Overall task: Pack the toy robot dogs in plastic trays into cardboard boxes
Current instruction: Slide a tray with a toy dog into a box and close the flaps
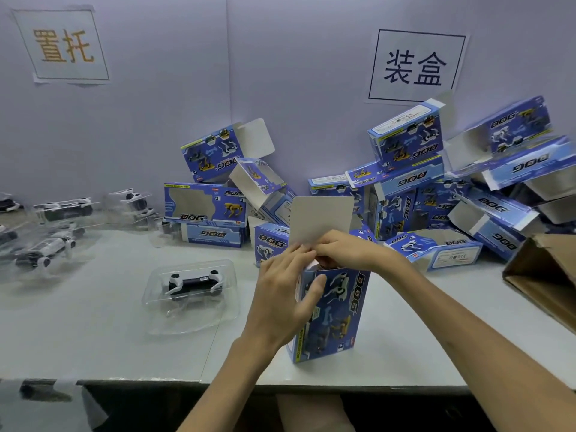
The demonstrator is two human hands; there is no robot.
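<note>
Closing the upright box [339,310] on the tabletop [93,322], we grip its side with the left hand [280,291], pinch the top flap [321,216] at its base with the right hand [346,249], and should crease squarely before tucking.

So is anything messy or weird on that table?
Yes. The blue boxes at the back lie in a jumbled heap, tilted every way with flaps hanging open. The trayed dogs on the left are tumbled together too. The upright box at the front stands straight. Nothing looks broken.
</note>
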